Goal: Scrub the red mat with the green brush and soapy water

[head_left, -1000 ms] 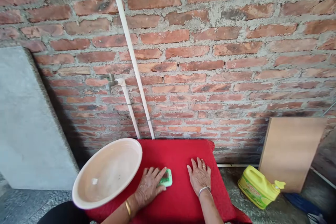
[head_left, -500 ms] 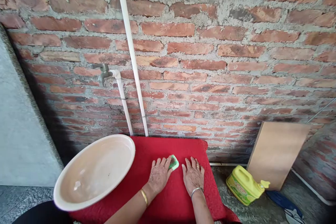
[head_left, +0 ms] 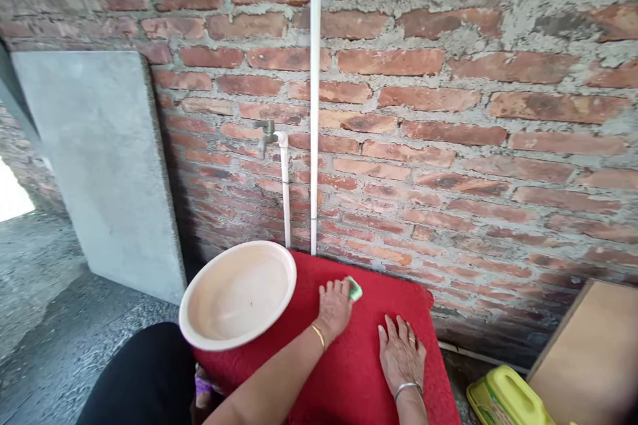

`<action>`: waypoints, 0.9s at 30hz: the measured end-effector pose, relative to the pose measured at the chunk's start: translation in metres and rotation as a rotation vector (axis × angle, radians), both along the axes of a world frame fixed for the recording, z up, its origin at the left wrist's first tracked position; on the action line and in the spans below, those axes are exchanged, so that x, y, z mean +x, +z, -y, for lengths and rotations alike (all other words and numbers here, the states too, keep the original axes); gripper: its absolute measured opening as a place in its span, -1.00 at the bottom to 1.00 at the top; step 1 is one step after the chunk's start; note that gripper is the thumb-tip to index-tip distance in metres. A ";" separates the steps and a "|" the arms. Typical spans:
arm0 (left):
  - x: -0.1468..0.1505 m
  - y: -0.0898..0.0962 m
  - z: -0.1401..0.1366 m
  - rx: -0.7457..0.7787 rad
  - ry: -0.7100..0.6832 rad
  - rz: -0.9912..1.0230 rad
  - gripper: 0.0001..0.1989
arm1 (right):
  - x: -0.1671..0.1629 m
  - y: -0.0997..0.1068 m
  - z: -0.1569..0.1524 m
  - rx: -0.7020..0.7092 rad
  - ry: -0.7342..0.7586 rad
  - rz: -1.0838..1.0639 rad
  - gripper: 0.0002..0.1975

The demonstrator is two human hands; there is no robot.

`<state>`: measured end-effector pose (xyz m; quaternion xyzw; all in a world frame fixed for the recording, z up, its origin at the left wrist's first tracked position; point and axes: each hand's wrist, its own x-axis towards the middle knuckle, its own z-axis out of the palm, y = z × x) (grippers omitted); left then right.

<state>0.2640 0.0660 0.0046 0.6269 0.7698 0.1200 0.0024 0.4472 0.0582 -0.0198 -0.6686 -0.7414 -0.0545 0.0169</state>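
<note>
Brush [head_left: 355, 289] is held in left hand [head_left: 335, 311]; cloth [head_left: 349, 372] may be wrinkled if too weakly pressed by right hand [head_left: 403, 358], spread open.

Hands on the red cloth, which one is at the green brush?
The left hand, wearing the gold-coloured bracelet, holds the green brush. The right hand, with the silver-coloured bracelet, lies spread on the red cloth, apart from the brush.

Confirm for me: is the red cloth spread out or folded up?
Spread out: the red cloth lies broadly flat under the open right hand and the left hand, which holds the green brush.
</note>
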 end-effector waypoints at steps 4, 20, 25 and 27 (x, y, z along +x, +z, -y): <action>-0.002 -0.021 0.055 0.020 -0.303 0.024 -0.38 | 0.001 -0.002 -0.001 0.001 0.011 0.028 -0.44; 0.003 -0.024 0.056 0.005 -0.136 0.070 -0.38 | 0.002 -0.011 -0.006 0.034 -0.007 0.083 -0.43; -0.022 -0.031 0.131 -0.011 -0.554 0.062 -0.33 | 0.003 -0.013 -0.006 0.031 0.007 0.043 -0.42; -0.049 -0.025 0.146 -0.042 -0.499 0.019 -0.37 | 0.002 -0.011 -0.005 0.045 0.011 0.034 -0.42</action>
